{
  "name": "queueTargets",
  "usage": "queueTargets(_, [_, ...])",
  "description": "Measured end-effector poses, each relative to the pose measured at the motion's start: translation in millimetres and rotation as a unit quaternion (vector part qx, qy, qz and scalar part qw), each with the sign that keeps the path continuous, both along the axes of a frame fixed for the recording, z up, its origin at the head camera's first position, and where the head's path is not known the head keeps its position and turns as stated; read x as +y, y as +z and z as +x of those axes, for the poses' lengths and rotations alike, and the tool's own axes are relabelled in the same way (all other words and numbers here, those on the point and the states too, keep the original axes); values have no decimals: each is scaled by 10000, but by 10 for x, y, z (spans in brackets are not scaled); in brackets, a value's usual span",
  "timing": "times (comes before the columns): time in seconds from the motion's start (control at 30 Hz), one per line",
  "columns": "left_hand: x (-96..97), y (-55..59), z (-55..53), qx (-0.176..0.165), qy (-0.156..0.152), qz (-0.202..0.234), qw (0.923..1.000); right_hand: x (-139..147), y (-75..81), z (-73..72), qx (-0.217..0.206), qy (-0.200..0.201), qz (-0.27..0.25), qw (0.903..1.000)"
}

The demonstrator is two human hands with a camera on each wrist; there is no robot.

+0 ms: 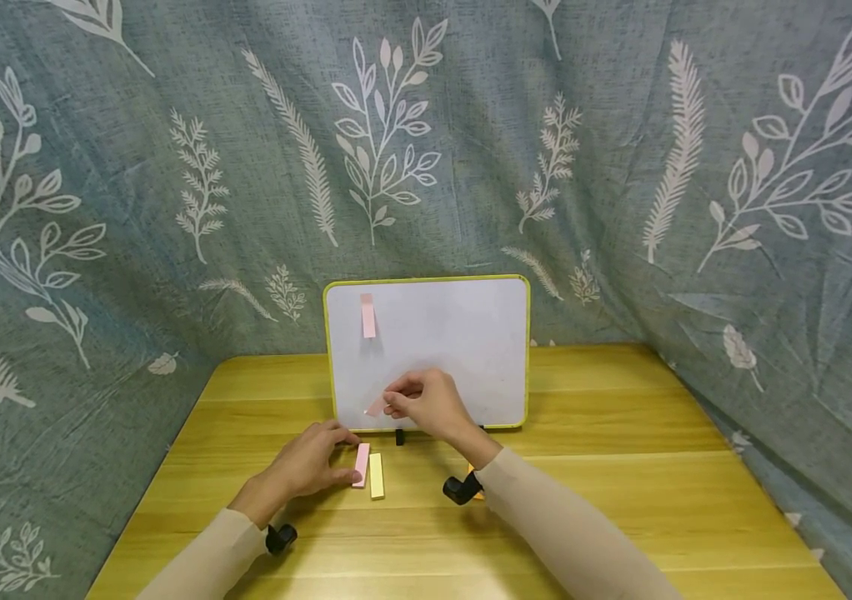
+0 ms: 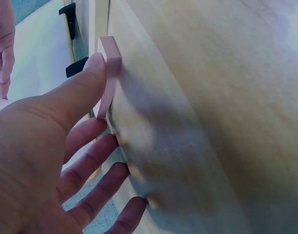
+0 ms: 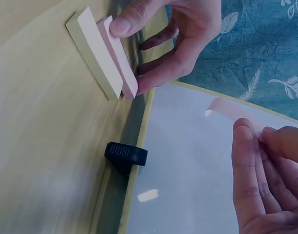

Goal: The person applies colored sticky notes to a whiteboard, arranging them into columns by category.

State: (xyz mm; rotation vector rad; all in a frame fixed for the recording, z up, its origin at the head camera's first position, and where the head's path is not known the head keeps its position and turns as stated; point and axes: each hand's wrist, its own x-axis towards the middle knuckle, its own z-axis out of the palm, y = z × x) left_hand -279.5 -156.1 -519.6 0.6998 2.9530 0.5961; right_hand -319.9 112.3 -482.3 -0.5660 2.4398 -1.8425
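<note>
My right hand [image 1: 426,404] pinches one end of a thin pink sticky note [image 1: 376,407] between thumb and fingertips, in front of the whiteboard's [image 1: 463,350] lower left part. The strip's free end curls in the right wrist view. On the table, my left hand [image 1: 313,458] holds a pad of pink sticky notes [image 1: 361,467] at its ends, thumb on the near end and index finger at the far one. A pad of yellow sticky notes [image 1: 377,477] lies just to its right. Another pink sticky note [image 1: 368,317] hangs on the board's upper left, its lower end lifting off.
The whiteboard has a yellow-green frame and stands on black feet [image 1: 399,437] at the back of the wooden table [image 1: 606,500]. Something orange [image 1: 479,495] shows partly behind the right wrist. A patterned blue-green cloth [image 1: 471,167] hangs behind and at both sides.
</note>
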Motion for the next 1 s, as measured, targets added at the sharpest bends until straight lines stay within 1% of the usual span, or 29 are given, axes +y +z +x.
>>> queueTargets(0.1, [-6,8,-11,-47,11,19,10000,19,9,21,-73,23,-154,9999])
queueTargets(0.4, [-40,-7,-21,-59,62,217,9997,88,29,70,-26,72,-466,9989])
queueTargets(0.57, [-54,-17,-28,-73,45,596,9982,125,15,110,-41,124,-650,9978])
queueTargets(0.63, [-53,-4,-36,-124,89,800,9967,137,16,123,-54,114,-704,9974])
queueTargets(0.7, [-54,12,-51,-105,194,940,9953,145,21,131,-11,89,-746,9972])
queueTargets(0.8, [-61,55,-74,35,373,1072,9935,148,40,130,126,0,-723,9973])
queueTargets(0.9, [-74,111,-100,341,525,1194,9909,143,51,120,280,-64,-742,9968])
queueTargets(1.0, [-79,166,-125,680,659,1386,9858,141,41,121,400,-160,-722,9965])
